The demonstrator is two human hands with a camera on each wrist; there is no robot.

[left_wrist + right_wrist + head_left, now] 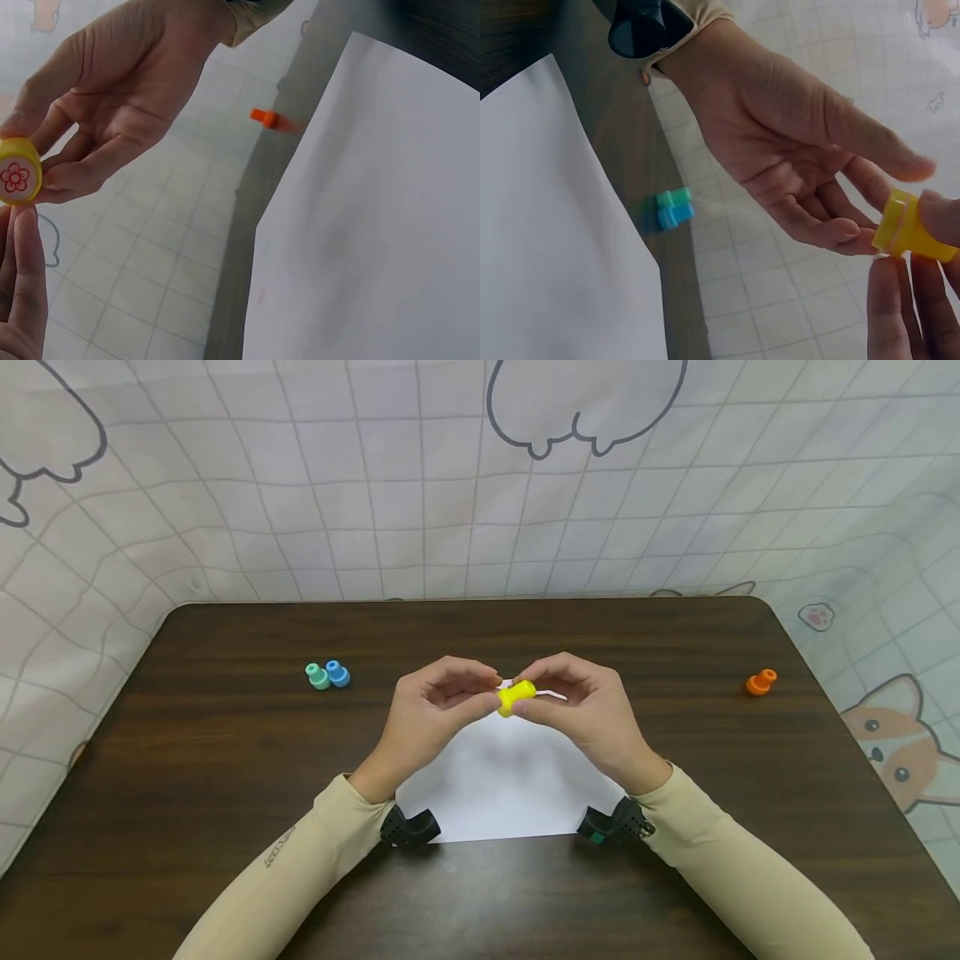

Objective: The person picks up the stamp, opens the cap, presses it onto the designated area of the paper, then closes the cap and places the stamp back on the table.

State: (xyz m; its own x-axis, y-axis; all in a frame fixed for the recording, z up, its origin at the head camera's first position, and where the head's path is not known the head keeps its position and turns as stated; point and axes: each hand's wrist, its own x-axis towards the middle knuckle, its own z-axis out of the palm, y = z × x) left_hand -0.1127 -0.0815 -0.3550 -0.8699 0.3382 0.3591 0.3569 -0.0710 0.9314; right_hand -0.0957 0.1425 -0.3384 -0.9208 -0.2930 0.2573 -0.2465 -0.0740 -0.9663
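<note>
Above the white paper [510, 785], my right hand [588, 710] pinches a small yellow toy stamp [517, 695] between thumb and fingers. The stamp is tilted, its wide end toward the left. A red flower on a pale face [15, 178] shows on that end in the left wrist view. My left hand [427, 710] is at the wide end, with fingertips [855, 234] touching its rim. In the right wrist view the left thumb [911, 165] appears apart from the stamp.
On the dark wooden table [225, 793], a green stamp [318, 677] and a blue stamp [338, 674] stand together at left. An orange stamp [761, 682] is at far right. A faint reddish mark [262, 293] shows on the paper. White grid-patterned cloth [420, 527] hangs behind the table.
</note>
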